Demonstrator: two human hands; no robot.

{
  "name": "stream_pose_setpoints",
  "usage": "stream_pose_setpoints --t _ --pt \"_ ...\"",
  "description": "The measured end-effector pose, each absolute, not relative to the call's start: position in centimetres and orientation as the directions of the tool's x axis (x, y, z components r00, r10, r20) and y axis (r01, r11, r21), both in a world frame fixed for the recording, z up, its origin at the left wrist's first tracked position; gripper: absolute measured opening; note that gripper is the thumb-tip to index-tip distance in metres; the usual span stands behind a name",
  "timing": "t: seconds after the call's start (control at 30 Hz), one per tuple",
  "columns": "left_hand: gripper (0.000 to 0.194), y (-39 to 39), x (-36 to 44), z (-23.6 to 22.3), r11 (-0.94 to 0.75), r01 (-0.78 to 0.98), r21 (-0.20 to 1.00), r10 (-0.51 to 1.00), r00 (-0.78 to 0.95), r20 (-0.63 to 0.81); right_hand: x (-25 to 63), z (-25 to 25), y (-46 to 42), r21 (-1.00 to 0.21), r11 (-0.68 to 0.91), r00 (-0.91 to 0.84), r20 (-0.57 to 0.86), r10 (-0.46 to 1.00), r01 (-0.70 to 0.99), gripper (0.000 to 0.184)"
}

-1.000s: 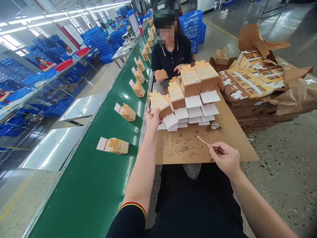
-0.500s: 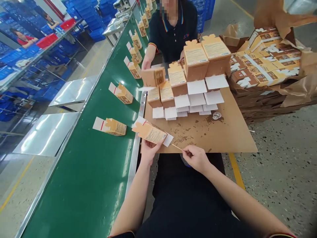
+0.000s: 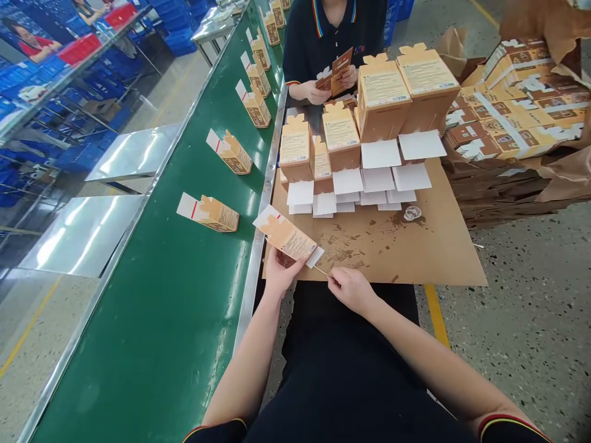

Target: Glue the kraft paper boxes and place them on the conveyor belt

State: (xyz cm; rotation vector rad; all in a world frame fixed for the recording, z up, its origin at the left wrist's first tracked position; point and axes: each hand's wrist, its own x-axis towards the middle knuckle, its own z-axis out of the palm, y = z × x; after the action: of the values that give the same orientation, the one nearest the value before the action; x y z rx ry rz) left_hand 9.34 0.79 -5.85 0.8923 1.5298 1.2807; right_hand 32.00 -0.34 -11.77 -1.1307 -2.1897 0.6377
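Observation:
My left hand [image 3: 281,271] grips a tan and brown carton [image 3: 290,237] from below, tilted over the cardboard-topped table. A white flap with a red line sticks out at its upper left end, and a small white flap [image 3: 316,256] at its lower right end. In the closed fingers of my right hand [image 3: 348,288] is a thin cotton swab [image 3: 319,269]. Its tip meets the lower white flap; whether it presses there I cannot tell. Beyond my hands stand stacked cartons [image 3: 339,129], their white flaps hanging toward me. A small clear dish [image 3: 412,213] sits at right.
A green conveyor belt [image 3: 184,295] runs along my left, carrying a row of cartons [image 3: 217,214]. Across the table a co-worker [image 3: 335,37] holds flat brown carton pieces [image 3: 340,69]. At right lies a paper-wrapped heap of flattened cartons [image 3: 512,117]. Dark stains mark the cardboard sheet [image 3: 443,258].
My left hand took a carton off the stack and brought it near me. My right hand moved left with the swab, up to the flap. The co-worker set a carton on the stack.

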Motion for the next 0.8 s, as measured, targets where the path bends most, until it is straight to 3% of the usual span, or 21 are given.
stream_pose_setpoints --t 0.13,0.27,0.53,0.8 --pt "0.078 0.8 9.3 -6.1 0.200 -0.024 0.980 0.926 -0.321 -0.197 32.3 -11.6 0.8 -0.645 0.518 -0.438 0.299 0.848 0.562 0.031" --pt "0.080 0.5 9.8 -6.9 0.155 0.004 0.988 0.922 -0.360 -0.143 33.4 -10.9 2.1 -0.730 0.442 -0.329 0.306 0.893 0.521 0.027" --pt "0.065 -1.2 11.5 -6.9 0.188 0.374 0.908 0.906 -0.422 -0.014 36.5 -8.7 0.2 -0.870 0.242 -0.081 0.230 0.970 0.430 0.024" --pt "0.064 -0.8 11.3 -6.6 0.171 0.377 0.910 0.911 -0.412 -0.001 37.1 -7.9 -0.8 -0.888 0.245 -0.093 0.227 0.970 0.389 0.025"
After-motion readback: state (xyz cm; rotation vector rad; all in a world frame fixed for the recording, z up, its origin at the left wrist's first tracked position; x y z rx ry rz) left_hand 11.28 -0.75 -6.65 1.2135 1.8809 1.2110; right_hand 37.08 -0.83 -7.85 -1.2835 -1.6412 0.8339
